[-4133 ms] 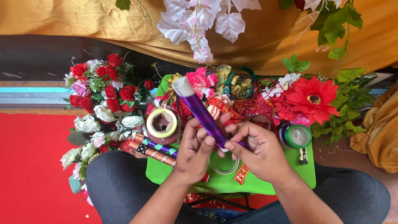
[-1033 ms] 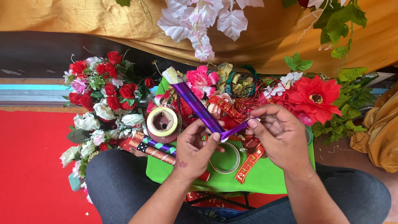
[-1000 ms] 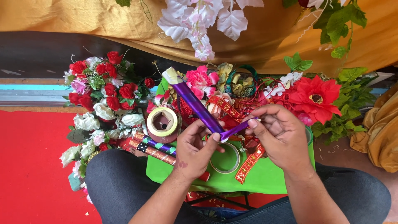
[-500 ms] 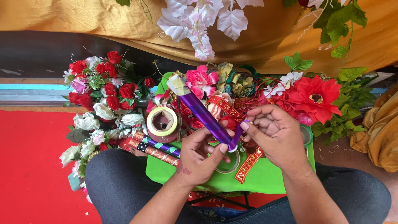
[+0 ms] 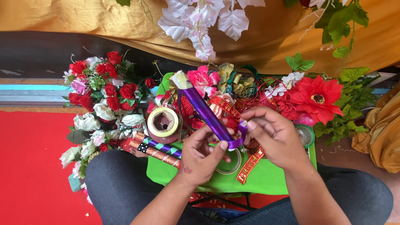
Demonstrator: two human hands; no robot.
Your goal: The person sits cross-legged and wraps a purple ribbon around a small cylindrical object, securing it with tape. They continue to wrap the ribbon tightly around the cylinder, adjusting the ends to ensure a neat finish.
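The left hand (image 5: 200, 156) clamps the lower end of a long stick wrapped in shiny purple ribbon (image 5: 204, 110), angled up-left over the green tray (image 5: 266, 179). The right hand (image 5: 277, 135) pinches the loose purple ribbon end (image 5: 242, 130), apparently looped beside the stick's base.

Big red flower (image 5: 315, 98); tape roll (image 5: 163, 123); rose bunch (image 5: 105, 83)

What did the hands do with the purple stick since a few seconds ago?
The right hand pulled the loose purple ribbon out to the side, then brought it back and looped it round the lower end of the purple stick. The left hand kept holding the stick. The tape rolls, flowers and green tray stayed put.
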